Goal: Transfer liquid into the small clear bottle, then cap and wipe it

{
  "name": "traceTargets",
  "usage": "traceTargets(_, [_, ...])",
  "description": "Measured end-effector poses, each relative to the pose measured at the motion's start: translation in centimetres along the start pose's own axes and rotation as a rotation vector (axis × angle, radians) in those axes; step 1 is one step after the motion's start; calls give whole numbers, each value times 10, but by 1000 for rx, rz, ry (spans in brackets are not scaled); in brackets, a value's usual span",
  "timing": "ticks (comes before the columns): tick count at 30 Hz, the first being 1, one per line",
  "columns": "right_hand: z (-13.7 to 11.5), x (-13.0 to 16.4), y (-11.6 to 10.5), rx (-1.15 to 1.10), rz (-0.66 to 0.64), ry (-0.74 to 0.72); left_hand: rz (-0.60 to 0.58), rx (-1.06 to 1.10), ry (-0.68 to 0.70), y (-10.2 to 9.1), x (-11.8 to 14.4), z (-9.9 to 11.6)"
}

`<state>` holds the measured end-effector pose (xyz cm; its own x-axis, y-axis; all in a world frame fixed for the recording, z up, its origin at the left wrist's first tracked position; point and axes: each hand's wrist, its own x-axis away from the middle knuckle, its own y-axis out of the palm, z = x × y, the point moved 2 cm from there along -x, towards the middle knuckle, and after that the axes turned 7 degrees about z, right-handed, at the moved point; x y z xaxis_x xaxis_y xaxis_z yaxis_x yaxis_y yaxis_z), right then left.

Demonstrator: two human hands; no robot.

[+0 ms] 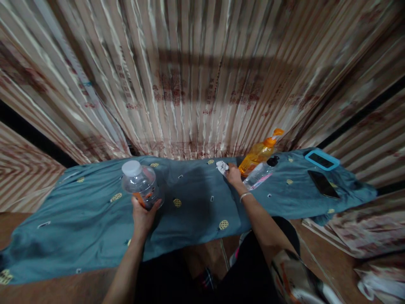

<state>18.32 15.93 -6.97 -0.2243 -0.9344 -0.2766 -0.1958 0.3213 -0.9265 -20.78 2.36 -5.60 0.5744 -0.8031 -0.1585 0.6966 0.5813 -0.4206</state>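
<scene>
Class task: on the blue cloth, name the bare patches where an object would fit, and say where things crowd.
Free: the stretch between the clear jar in the left hand and the right hand on the white rag; also the cloth left of the jar. Crowded: the right end, with orange bottle, clear bottle and two phones.

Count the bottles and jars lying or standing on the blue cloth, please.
3: a clear plastic jar with white cap in the left hand; an orange spray bottle and a clear lying bottle near the right hand.
</scene>
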Motion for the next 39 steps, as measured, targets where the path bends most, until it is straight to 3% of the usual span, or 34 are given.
traceTargets(4, [1,-11,4,-47,12,43,0,-4,11,1,-1,-4])
traceTargets(7, [-1,-3,4,-52,52,22,-2,-5,14,2,-1,-7])
traceTargets(14, [-20,27,20,-14,16,-234,5,16,0,2,-2,-9])
traceTargets(17, [-11,5,20,31,25,-225,-1,22,-2,2,-2,-9])
traceTargets(22, [4,-44,11,118,70,-62,13,27,18,2,-3,-12])
traceTargets(26, [-13,-57,17,159,78,26,14,26,33,3,-4,-15])
traceTargets(29, [-42,-44,26,163,56,-38,9,25,30,3,-5,-16])
traceTargets(33, [-66,-4,31,144,23,-233,3,36,34,3,-5,-14])
traceTargets(36, [-55,23,23,157,1,-317,5,15,18,3,-4,-10])
traceTargets(39, [-28,32,8,216,-1,-272,7,5,14,2,-3,-5])
